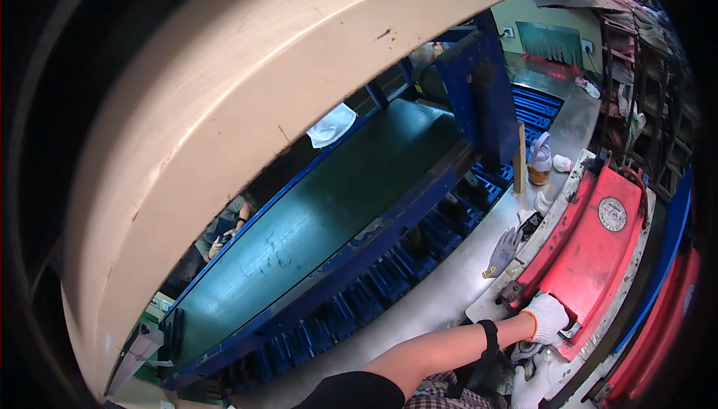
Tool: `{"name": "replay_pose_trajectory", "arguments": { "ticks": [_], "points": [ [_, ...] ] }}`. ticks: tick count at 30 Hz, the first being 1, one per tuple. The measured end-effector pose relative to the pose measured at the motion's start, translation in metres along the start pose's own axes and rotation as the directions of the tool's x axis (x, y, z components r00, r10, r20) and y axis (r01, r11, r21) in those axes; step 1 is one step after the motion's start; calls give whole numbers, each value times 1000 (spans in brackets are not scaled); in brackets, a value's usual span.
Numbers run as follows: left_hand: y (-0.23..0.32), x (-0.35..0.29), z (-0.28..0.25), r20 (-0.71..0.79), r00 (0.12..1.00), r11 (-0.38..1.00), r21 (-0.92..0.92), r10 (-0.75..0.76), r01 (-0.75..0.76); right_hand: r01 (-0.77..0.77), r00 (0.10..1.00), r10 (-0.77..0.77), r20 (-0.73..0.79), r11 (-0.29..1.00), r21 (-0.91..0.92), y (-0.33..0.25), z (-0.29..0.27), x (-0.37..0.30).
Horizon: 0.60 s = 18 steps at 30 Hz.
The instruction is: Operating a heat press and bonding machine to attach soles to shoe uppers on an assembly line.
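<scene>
My left hand (pixel 548 318), in a white knit glove with an orange cuff edge, is closed at the near corner of a red metal cover (pixel 594 233). Its fingers curl over the cover's edge beside a small shiny metal part. The red cover is long, scuffed and carries a round pale badge (pixel 612 214). Lower down, my right hand (pixel 529 386) shows only in part, also white-gloved. A small grey ringed part (pixel 526 351) lies between the two hands. The right fingers are largely hidden, and what they hold, if anything, cannot be made out.
A grey glove (pixel 505 250), a purple-lidded bottle (pixel 539 158) and white cloths lie along the metal table (pixel 456 282). Beyond runs a dark green conveyor belt (pixel 321 214) in a blue frame. Another person's hands (pixel 215 247) show past it. A second red cover (pixel 658 334) stands right.
</scene>
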<state>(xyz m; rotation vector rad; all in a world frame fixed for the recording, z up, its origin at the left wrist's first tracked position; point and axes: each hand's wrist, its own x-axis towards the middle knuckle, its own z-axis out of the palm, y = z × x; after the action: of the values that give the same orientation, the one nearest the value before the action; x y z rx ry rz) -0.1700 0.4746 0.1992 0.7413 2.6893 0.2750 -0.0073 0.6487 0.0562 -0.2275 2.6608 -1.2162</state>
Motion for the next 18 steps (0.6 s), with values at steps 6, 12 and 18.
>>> {"name": "replay_pose_trajectory", "arguments": {
  "ticks": [6, 12, 18],
  "points": [
    [0, -1, 1, -2, 1000, 1000, -27, 9, -9, 22, 1000, -21, -21, 999, 31, -5, 0, 1],
    [-2, 0, 1, -7, 1000, 999, -40, 19, -19, 41, 998, -41, -50, 999, -9, -14, -5, 0],
    [-2, 0, 0, -14, 1000, 999, -51, 17, -18, 91, 991, -101, -92, 990, -111, -16, -8, -1]
  ]
}}
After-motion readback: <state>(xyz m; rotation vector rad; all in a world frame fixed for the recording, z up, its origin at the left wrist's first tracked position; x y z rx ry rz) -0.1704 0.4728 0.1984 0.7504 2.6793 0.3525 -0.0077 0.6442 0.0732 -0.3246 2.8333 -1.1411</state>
